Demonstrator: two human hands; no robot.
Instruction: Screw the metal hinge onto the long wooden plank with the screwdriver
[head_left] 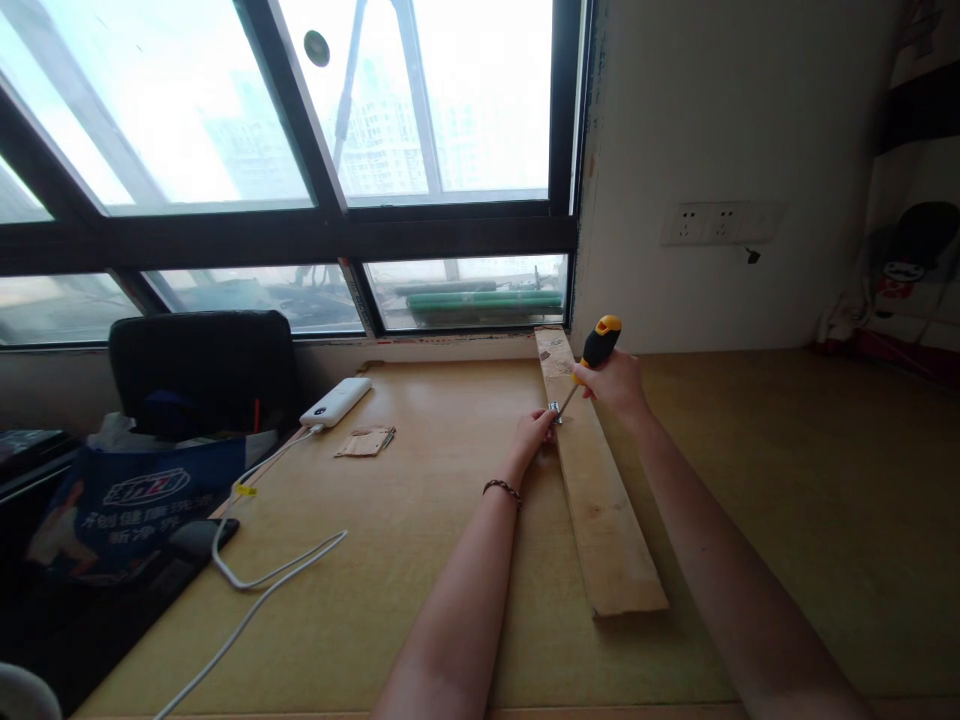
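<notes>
A long wooden plank (604,510) lies on the wooden desk (420,560), running from the window toward me. My right hand (619,382) grips a screwdriver (598,346) with a yellow and black handle, its tip angled down onto the plank. My left hand (531,432) pinches a small metal piece (555,408) at the plank's left edge, right where the screwdriver tip meets it. A dark beaded bracelet sits on my left wrist.
A white power bank (336,401) with a white cable (262,570) lies at the desk's left. A small cardboard piece (365,441) is near it. A black chair (202,370) and a blue bag (135,500) stand left of the desk. Window behind, wall sockets (709,223) at right.
</notes>
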